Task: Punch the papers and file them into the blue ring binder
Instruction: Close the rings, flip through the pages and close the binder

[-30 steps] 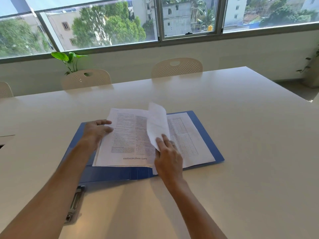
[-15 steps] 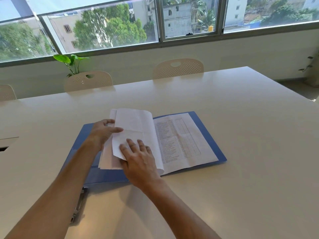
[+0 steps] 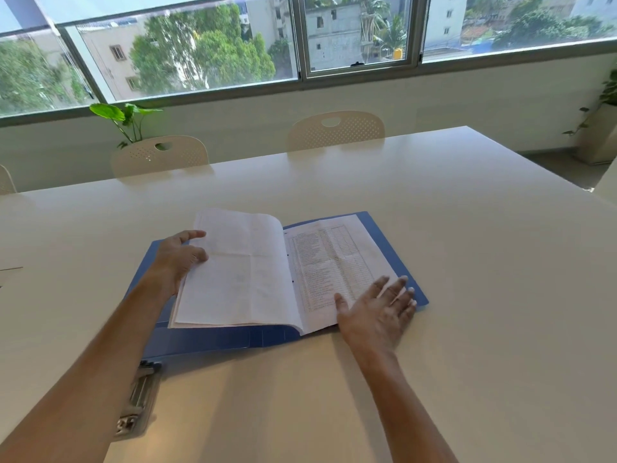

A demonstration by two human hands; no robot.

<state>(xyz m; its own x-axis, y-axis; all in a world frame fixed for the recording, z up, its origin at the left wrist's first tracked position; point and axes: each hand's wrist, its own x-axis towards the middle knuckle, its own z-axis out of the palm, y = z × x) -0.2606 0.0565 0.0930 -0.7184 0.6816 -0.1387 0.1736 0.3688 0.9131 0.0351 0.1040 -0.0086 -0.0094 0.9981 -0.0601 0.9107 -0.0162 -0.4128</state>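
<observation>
While papers lie between them, left hand grips; right hand lies flat.

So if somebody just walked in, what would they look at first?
Probably the open blue ring binder in the middle of the white table, with papers lying on both its sides. The left hand holds the left pile's edge, and the right hand rests open on the near right corner of the printed page. A metal hole punch sits at the table's near edge, by the left arm.
</observation>
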